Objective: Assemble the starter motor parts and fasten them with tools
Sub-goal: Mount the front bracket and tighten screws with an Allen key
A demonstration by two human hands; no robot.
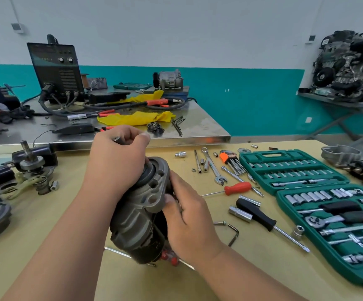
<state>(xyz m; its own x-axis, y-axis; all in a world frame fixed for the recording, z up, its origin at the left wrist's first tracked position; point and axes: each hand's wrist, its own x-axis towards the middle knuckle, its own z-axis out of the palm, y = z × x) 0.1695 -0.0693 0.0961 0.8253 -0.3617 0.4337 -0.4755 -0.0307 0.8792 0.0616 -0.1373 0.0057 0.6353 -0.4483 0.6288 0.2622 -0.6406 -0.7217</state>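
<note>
I hold a grey, worn starter motor [139,216] tilted above the tan table, its flanged nose housing pointing up and away. My left hand [116,161] curls round the shaft end at the top of the nose; only a small metal tip shows between the fingers. My right hand [189,218] grips the motor's right side just under the flange, thumb on the flange edge. Red terminal parts show under the motor's lower end.
An open green socket set [319,192] fills the right side. Loose tools lie between: a red-handled screwdriver [237,189], a black-handled driver [260,216], a combination wrench [214,168], hex keys [230,159]. Other starter parts [28,170] sit at the left. A steel bench [198,129] stands behind.
</note>
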